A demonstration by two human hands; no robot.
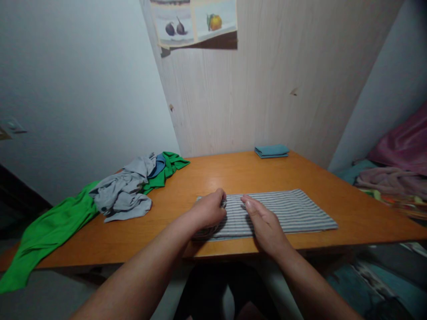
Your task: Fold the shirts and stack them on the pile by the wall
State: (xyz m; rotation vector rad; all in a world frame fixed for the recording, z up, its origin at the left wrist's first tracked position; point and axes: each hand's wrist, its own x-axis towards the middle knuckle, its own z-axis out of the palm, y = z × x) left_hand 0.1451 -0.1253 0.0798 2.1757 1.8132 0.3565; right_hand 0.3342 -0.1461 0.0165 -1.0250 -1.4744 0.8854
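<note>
A grey-and-white striped cloth [287, 211] lies folded into a flat, long rectangle near the table's front edge. My left hand [211, 210] is closed at its left part, and a bit of striped fabric shows between the thumb and fingers. Under that hand the cloth's left end looks bunched or folded over, partly hidden by my wrist. Over the middle of the cloth, my right hand [265, 224] is open, its fingers stretched toward the left hand and the palm turned inward. Whether it touches the cloth I cannot tell.
On the wooden table's [230, 171] left side lies a crumpled grey garment [125, 189] with green cloth [63, 218] hanging over the edge. A folded teal cloth [271, 151] sits at the back right. Behind stands a wall with fruit pictures [195, 22]. Pink fabric [403, 142] is piled at right.
</note>
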